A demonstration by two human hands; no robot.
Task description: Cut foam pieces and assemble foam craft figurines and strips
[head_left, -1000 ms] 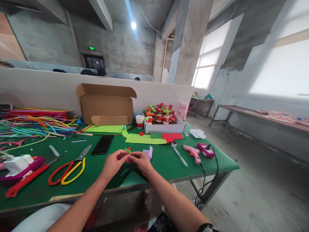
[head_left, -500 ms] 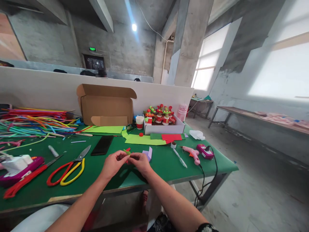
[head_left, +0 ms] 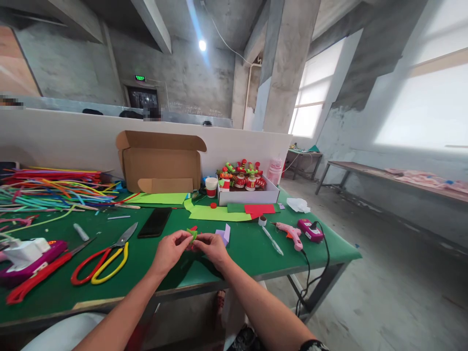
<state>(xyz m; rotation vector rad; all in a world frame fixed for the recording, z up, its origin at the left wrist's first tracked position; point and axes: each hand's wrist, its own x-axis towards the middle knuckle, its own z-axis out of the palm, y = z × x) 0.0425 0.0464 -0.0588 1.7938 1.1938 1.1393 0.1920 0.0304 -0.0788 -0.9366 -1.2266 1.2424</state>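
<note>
Both my hands meet above the near edge of the green table (head_left: 256, 248). My left hand (head_left: 170, 250) and my right hand (head_left: 212, 247) pinch a small green and red craft piece (head_left: 192, 234) between their fingertips. A folded lilac paper scrap (head_left: 224, 234) lies just behind my right hand. Red and yellow scissors (head_left: 104, 254) lie to the left of my left hand, and a black phone (head_left: 155, 222) lies behind it.
An open cardboard box (head_left: 161, 163), a white box of finished red and green ornaments (head_left: 246, 187), green and red paper sheets (head_left: 219, 211), a heap of coloured pipe cleaners (head_left: 47, 187), a pink glue gun (head_left: 290, 231) with cord, and a purple device (head_left: 29, 253) crowd the table.
My hands have barely moved; the fingers keep working the small piece, which has turned slightly. The view has shifted a little.
</note>
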